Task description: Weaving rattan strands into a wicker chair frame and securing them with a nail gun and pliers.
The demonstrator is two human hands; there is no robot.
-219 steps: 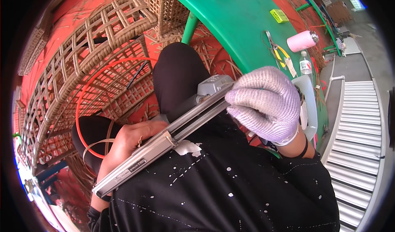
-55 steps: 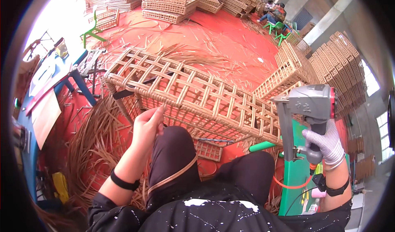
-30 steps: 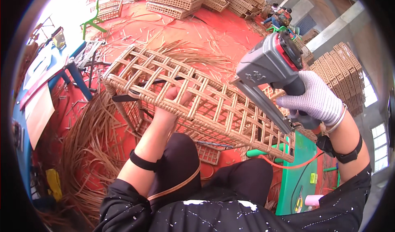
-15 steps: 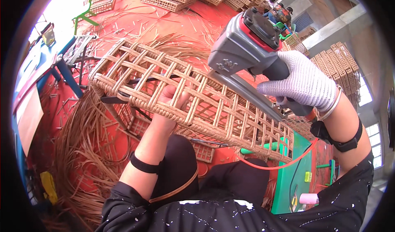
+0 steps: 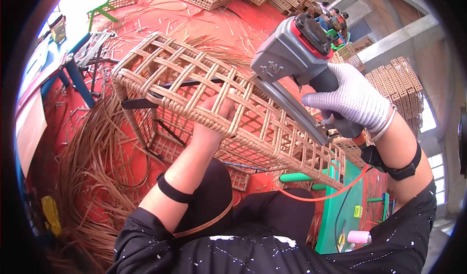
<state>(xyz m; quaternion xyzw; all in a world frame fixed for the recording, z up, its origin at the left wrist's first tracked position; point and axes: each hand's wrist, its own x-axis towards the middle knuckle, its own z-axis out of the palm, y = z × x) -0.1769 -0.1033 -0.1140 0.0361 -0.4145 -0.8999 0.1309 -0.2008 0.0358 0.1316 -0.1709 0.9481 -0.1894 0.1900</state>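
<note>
A long openwork woven basket (image 5: 181, 97) of tan strands over a dark frame is tilted in front of me, above my knees. My bare left hand (image 5: 217, 109) reaches in beneath its upper lattice, fingers curled against the weave; strands partly hide them. In a white knitted glove, my right hand (image 5: 352, 96) is wrapped around the handle of a grey pneumatic stapler (image 5: 287, 55) with a black and red cap. The stapler's long magazine slants over the basket's right half. Its tip is near the lattice; I cannot tell whether it touches.
Loose fibre strips (image 5: 90, 176) heap on the red floor at left, by a blue metal stand (image 5: 80, 82). An orange hose (image 5: 321, 198) curves below the basket. A green bench (image 5: 335, 215) holds a pink roll (image 5: 359, 237). Stacked woven panels (image 5: 396, 89) and several people (image 5: 335, 21) are farther off.
The basket has tilted, its left end showing more of the side below. My left hand has shifted slightly right and up with it. The stapler has come slightly lower, still in my right hand.
</note>
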